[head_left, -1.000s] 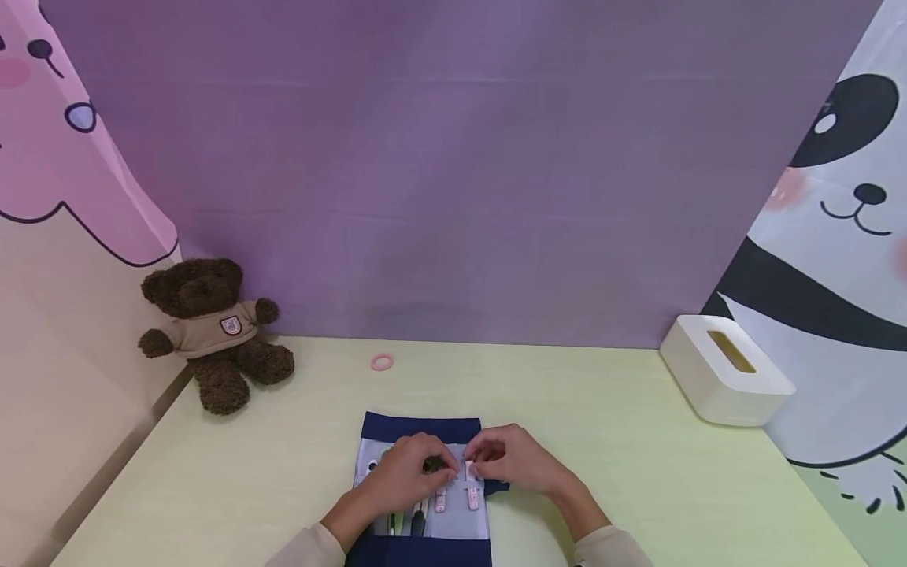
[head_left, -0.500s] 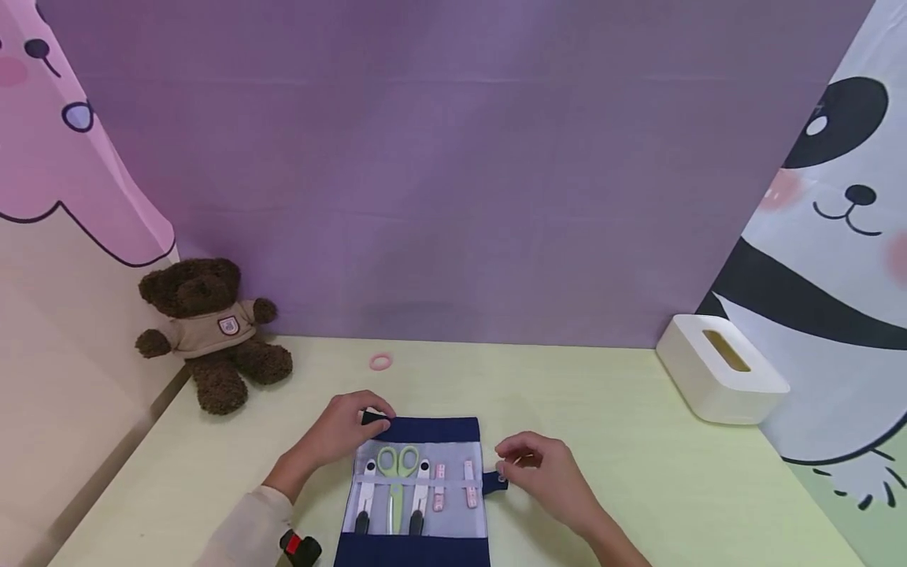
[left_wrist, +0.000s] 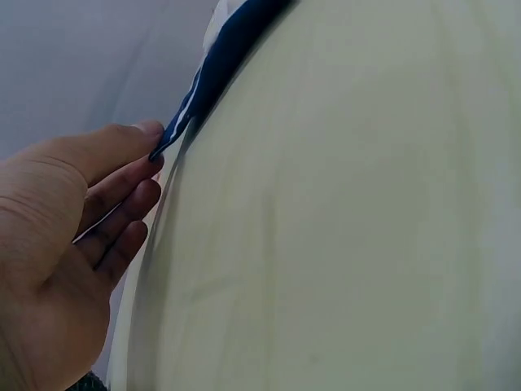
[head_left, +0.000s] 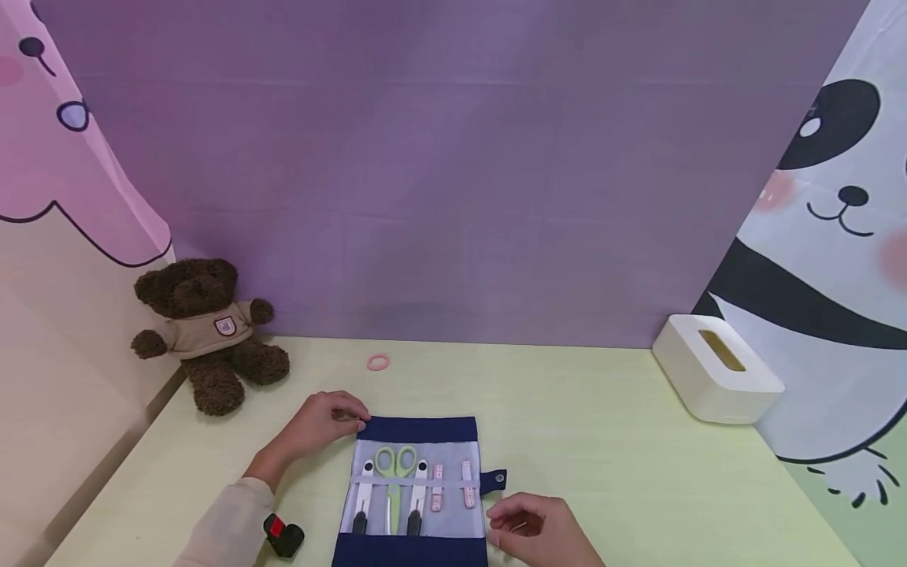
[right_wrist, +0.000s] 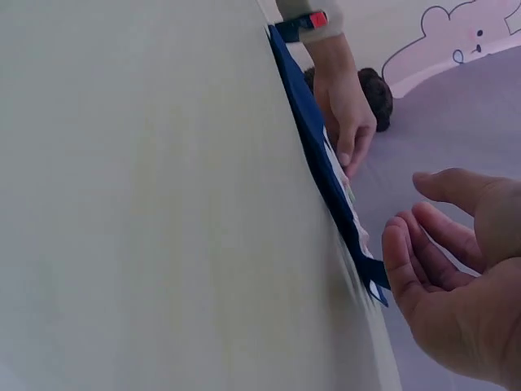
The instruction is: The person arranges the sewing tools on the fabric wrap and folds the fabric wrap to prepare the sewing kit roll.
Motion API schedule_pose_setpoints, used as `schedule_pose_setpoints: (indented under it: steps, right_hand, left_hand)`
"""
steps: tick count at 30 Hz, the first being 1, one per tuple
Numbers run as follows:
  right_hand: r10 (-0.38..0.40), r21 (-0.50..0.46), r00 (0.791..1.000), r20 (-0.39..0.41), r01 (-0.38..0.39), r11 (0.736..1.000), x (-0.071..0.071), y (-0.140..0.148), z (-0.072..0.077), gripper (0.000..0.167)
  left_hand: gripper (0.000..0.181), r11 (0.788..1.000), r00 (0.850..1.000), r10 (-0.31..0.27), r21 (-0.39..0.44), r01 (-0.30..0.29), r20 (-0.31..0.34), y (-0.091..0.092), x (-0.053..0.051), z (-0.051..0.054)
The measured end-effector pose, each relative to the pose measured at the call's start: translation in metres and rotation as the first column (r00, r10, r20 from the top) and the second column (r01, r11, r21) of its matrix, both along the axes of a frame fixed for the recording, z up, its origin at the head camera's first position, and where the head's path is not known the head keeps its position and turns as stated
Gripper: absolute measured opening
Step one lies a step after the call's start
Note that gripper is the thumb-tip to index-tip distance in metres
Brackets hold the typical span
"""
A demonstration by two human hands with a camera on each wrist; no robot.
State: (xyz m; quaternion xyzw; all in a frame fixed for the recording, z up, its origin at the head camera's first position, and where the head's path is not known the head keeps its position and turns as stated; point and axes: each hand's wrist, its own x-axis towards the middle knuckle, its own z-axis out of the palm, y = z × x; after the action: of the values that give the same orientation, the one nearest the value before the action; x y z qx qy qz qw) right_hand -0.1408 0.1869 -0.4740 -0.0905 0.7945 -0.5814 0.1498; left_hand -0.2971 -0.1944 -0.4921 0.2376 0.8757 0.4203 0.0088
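Observation:
A navy cloth case (head_left: 416, 429) lies unfolded on the table. Under its band sit green-handled scissors (head_left: 395, 465), two black-and-white tools (head_left: 364, 496) and two small pink items (head_left: 437, 488). My left hand (head_left: 315, 425) pinches the case's upper left corner between thumb and fingers, also in the left wrist view, where the corner (left_wrist: 175, 134) is raised slightly. To the right of the case, below its snap tab (head_left: 494, 480), my right hand (head_left: 546, 528) hovers with loosely bent fingers and holds nothing.
A brown teddy bear (head_left: 205, 331) sits at the back left of the table (head_left: 602, 441). A pink ring (head_left: 379, 362) lies near the back edge, and a white tissue box (head_left: 716, 370) stands at the back right.
Both hands have moved apart from over the case, uncovering its contents. The left went to the upper left corner; the right moved outward and then down past the snap tab.

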Motion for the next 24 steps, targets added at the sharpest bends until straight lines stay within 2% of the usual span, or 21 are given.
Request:
schedule_pose_setpoints:
  steps: [4, 9, 12, 16, 18, 21, 24]
  right_hand:
    - [0.083, -0.022, 0.996, 0.028, -0.082, 0.996, 0.004, -0.003, -0.012, 0.028]
    - [0.094, 0.043, 0.995, 0.023, -0.095, 0.995, 0.007, -0.006, -0.017, 0.027]
    - [0.126, 0.117, 0.991, -0.045, -0.12, 0.986, 0.006, -0.008, -0.018, 0.025]
    - [0.193, 0.208, 0.964, -0.185, -0.154, 0.966, 0.005, -0.01, -0.018, 0.024]
    - [0.211, 0.225, 0.953, -0.217, -0.162, 0.961, 0.005, -0.01, -0.018, 0.025]
    - [0.211, 0.246, 0.955, -0.208, -0.158, 0.956, 0.003, -0.01, -0.016, 0.025]
    - [0.181, 0.281, 0.972, -0.152, -0.133, 0.95, -0.002, -0.007, -0.014, 0.023]
  left_hand:
    - [0.01, 1.0, 1.0, -0.009, 0.006, 0.009, 0.008, -0.002, -0.002, -0.001]
    - [0.01, 1.0, 1.0, -0.007, -0.014, 0.007, 0.016, -0.003, -0.003, -0.002]
    - [0.011, 1.0, 1.0, -0.006, -0.011, 0.006, 0.021, -0.004, -0.003, -0.002]
    - [0.011, 1.0, 1.0, -0.002, -0.008, 0.002, 0.029, -0.005, -0.003, -0.002]
    - [0.011, 1.0, 1.0, -0.002, -0.014, 0.003, 0.029, -0.005, -0.003, -0.001]
    - [0.01, 1.0, 1.0, 0.001, -0.03, 0.0, 0.025, -0.006, -0.003, -0.001]
    - [0.01, 0.998, 0.999, 0.025, -0.052, -0.024, 0.025, -0.007, -0.001, 0.0]
